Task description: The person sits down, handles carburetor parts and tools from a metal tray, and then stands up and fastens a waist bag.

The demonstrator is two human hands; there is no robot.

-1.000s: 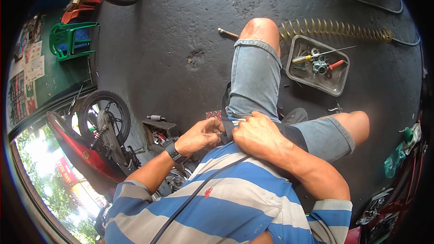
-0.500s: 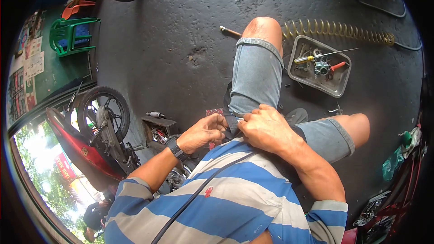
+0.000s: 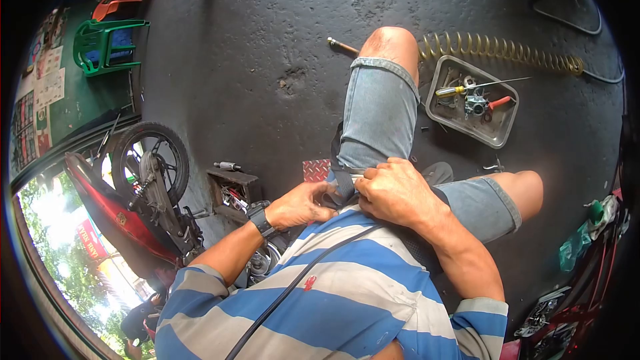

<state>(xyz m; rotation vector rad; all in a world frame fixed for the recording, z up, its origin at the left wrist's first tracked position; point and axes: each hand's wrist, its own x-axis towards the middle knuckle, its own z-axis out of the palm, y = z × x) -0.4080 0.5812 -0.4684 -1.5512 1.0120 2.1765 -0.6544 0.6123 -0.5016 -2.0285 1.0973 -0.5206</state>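
Two bare hands: the left hand (image 3: 297, 208) and the right hand (image 3: 399, 193) are near each other but apart at the seated person's waist.
Left hand: thumb and fingers bent, fingertips at the near edge of the strap; whether they pinch it cannot be told.
Right hand: fingers curled inward, knuckles up, just beyond the strap at the shirt hem; what they hold, if anything, is hidden.
Strap: flat black woven webbing strap (image 3: 344, 184), at the waist between the hands, by the top of the left thigh.
Clothing: blue-and-beige striped shirt (image 3: 313, 293), crossed by a thin black cable (image 3: 287, 289); faded blue denim shorts (image 3: 382, 107); black wristwatch (image 3: 261, 223) on the left wrist.
Tray: shallow rectangular metal tray (image 3: 460, 129) on the dark, pitted floor (image 3: 253, 60), beyond the knees to the right; in it, a yellow-handled screwdriver (image 3: 449, 92), its shaft reaching over the rim, a red-orange-handled tool (image 3: 500, 102) and a grey metal part (image 3: 475, 105).
Hose: coiled, translucent yellowish hose (image 3: 500, 46), stretched out just past the tray.
Left side: red motorcycle (image 3: 123, 219) with a black wheel (image 3: 177, 160), a small open wooden box (image 3: 248, 179) of tools, and a green plastic armchair (image 3: 95, 47) farther off.
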